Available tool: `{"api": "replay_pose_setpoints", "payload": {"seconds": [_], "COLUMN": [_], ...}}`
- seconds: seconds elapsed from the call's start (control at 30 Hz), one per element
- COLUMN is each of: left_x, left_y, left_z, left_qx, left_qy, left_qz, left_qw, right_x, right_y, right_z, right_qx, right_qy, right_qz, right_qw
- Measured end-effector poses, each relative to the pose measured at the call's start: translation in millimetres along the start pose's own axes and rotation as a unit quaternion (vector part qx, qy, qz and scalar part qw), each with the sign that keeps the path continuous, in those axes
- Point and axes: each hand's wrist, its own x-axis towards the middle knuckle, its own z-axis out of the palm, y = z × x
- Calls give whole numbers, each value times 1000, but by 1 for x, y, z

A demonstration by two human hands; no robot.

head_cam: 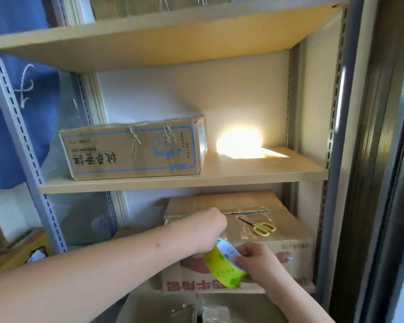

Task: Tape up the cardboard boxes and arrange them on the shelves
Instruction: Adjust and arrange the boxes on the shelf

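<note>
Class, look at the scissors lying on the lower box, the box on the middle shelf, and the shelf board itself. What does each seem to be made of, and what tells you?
Scissors: glossy yellow handles, probably plastic; thin blades, likely metal, too blurred to confirm.
Box on the middle shelf: matte brown cardboard with blue print, shiny creased clear tape across it.
Shelf board: smooth, pale tan, probably laminated wood board.

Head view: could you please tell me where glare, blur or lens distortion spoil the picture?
Head view: a blown-out sun patch glares on the back wall and middle shelf, beside the taped cardboard box; the dark frame at the right edge is smeared; the shelf posts bow from the wide-angle lens; the yellow-green tape roll is slightly soft.
</note>
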Motion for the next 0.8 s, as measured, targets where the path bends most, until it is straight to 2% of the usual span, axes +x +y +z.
{"api": "replay_pose_setpoints", "payload": {"seconds": [0.13,0.27,0.33,0.47,0.57,0.7,0.8], "left_x": [14,42,53,76,92,117,136], "left_y": [-13,-35,-41,-43,-48,-60,-66], "left_z": [-38,-70,-91,-127,-145,-155,-145], "left_qx": [14,-27,-35,41,92,127,127], "left_qy": [25,-52,-63,-68,-66,-25,-23], "left_qz": [10,39,39,37,30,16,-6], "left_qw": [1000,998,997,996,993,991,992], "right_x": [4,8,11,22,33,44,54], "right_y": [-34,-59,-68,-88,-97,-98,-100], "right_z": [-4,-8,-9,-10,-10,-6,-6], "right_qx": [-54,-46,-2,95,151,220,231], "right_qy": [23,24,16,17,30,48,40], "right_qz": [-32,-53,-50,-37,6,68,84], "right_qw": [998,997,999,995,988,972,969]}}
